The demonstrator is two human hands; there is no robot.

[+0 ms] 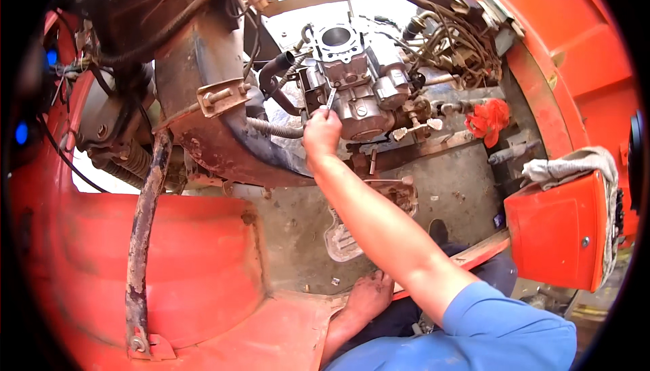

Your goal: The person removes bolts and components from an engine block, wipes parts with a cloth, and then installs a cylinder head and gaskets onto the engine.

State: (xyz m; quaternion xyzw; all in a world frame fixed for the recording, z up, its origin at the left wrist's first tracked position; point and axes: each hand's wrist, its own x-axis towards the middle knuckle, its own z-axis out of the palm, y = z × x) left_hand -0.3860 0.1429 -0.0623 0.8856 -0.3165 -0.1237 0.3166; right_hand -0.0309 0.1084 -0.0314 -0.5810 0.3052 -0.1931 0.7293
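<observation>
My right hand [322,131] is closed round a metal wrench [331,97], its arm stretched out across the middle of the view. The wrench's far end meets the side of the engine [359,103], just below the cylinder block [338,42]. That block has no head on it, and its round bore faces up. Down near my body, my left hand [371,295] is curled over the edge of the red body panel [298,327]; its fingers are partly hidden.
A dirty metal cover [344,241] lies on the floor below my right forearm. On the right stand a red box [558,229] with a grey cloth [575,164] over it and a red rag [487,122]. Hoses [274,76], wiring [453,39] and a rusty bar [143,242] surround the engine.
</observation>
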